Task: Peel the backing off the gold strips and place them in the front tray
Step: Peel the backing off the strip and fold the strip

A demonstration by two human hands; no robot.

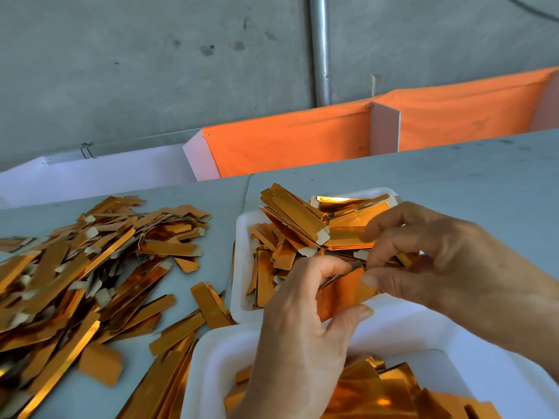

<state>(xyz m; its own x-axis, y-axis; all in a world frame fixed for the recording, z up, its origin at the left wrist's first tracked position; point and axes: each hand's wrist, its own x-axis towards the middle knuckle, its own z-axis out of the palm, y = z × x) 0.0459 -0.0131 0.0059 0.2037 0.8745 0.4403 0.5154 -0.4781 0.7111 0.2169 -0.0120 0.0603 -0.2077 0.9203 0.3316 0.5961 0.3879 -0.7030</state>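
Both hands hold one gold strip point(343, 293) above the gap between two white trays. My left hand point(302, 334) grips its lower part between thumb and fingers. My right hand point(429, 267) pinches its upper end with thumb and fingertips. The front tray point(217, 352), nearest me, contains shiny gold strips point(378, 391). The white tray behind it point(242, 267) is filled with more gold strips point(290, 219), some standing on edge.
A big loose heap of gold strips point(84, 261) with pale tabs covers the grey table point(453, 182) on the left. Behind the table stand orange cloth bins point(287, 140) with white dividers, a grey wall and a metal pipe point(320, 49).
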